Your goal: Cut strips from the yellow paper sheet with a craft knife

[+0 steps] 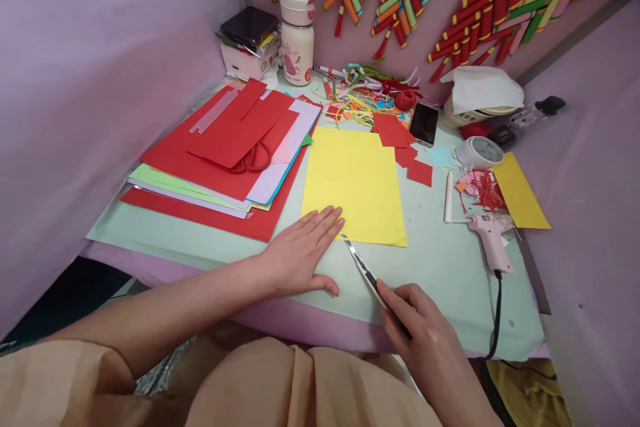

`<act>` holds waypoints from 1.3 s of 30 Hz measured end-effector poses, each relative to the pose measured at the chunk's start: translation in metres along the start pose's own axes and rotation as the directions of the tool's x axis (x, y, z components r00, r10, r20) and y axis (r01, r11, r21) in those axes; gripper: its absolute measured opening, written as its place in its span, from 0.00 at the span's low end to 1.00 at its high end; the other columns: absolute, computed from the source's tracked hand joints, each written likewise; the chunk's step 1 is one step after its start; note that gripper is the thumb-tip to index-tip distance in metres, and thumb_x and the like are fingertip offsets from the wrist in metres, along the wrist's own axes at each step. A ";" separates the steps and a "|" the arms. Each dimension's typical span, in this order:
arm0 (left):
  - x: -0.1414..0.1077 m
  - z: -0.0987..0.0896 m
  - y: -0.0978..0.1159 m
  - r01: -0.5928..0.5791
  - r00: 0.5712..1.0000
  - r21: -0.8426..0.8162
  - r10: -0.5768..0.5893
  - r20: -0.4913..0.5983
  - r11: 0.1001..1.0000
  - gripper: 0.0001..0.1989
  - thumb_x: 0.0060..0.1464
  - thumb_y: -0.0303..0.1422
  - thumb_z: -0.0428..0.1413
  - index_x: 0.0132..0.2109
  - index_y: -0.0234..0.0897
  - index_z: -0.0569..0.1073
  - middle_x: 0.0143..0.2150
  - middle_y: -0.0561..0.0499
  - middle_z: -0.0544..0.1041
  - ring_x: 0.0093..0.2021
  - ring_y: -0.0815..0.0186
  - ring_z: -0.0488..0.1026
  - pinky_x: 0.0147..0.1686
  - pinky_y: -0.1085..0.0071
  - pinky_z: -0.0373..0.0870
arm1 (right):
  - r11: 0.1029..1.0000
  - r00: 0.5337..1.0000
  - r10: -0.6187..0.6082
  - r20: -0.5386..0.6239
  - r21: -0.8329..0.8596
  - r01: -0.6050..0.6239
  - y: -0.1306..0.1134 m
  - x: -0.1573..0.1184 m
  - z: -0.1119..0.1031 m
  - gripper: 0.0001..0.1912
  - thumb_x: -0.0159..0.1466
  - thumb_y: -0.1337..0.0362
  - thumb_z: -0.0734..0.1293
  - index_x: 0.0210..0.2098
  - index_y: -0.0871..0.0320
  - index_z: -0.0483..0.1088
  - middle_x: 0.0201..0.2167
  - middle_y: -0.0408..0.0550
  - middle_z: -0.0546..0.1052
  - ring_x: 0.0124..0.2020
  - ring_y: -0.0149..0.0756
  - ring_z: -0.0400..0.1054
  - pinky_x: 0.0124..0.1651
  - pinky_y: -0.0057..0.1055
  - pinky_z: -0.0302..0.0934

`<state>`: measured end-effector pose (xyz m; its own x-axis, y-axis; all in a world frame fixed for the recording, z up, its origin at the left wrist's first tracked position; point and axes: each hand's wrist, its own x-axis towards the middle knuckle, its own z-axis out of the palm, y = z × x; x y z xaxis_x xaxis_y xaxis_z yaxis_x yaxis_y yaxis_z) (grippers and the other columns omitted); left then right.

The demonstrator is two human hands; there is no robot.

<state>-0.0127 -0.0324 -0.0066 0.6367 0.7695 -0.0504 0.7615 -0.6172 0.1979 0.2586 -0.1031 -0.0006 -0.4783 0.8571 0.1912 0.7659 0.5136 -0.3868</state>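
Note:
A sheet of yellow paper lies flat on the pale green tabletop in front of me. My left hand rests flat with its fingers stretched over the paper's lower left corner, the thumb on the table below. In my right hand is a utility knife, its blade out and pointing up and left. The blade's tip is at the sheet's lower edge, close to my left fingertips; whether it touches the paper I cannot tell.
Stacked coloured paper with red-handled scissors lies left. Behind are a white bottle, paper scraps and a phone. A pink glue gun with a black cord stands right, near a yellow strip.

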 end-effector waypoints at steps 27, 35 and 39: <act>0.026 -0.045 -0.013 0.046 0.999 -0.143 -0.046 0.004 0.989 0.28 0.60 0.49 0.55 0.59 0.33 0.68 0.64 0.39 0.65 0.64 0.54 0.62 0.58 0.64 0.58 | 0.998 0.998 0.039 -0.049 -0.044 -0.042 -0.027 0.015 0.007 0.17 0.68 0.68 0.59 0.54 0.60 0.71 0.32 0.47 0.68 0.31 0.34 0.66 0.35 0.30 0.64; 0.089 -0.063 -0.017 0.040 0.954 -0.063 -0.019 0.299 0.997 0.18 0.53 0.48 0.61 0.35 0.35 0.76 0.39 0.45 0.76 0.37 0.60 0.72 0.29 0.70 0.57 | 0.999 0.998 0.035 -0.057 -0.024 -0.037 -0.027 0.014 0.007 0.17 0.68 0.69 0.60 0.54 0.61 0.71 0.32 0.47 0.68 0.31 0.33 0.66 0.34 0.30 0.65; 0.095 -0.061 -0.015 0.007 0.936 -0.015 -0.001 0.352 1.000 0.18 0.53 0.46 0.61 0.37 0.33 0.77 0.40 0.42 0.78 0.39 0.59 0.72 0.30 0.70 0.57 | 0.999 0.998 0.024 -0.052 -0.035 -0.025 -0.028 0.016 0.008 0.17 0.68 0.69 0.59 0.54 0.61 0.71 0.32 0.47 0.68 0.30 0.33 0.66 0.32 0.30 0.64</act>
<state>0.0285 0.0599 0.0451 0.6379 0.6627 -0.3922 0.7638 -0.6096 0.2122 0.2261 -0.1041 0.0065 -0.4373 0.8698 0.2283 0.7925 0.4928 -0.3594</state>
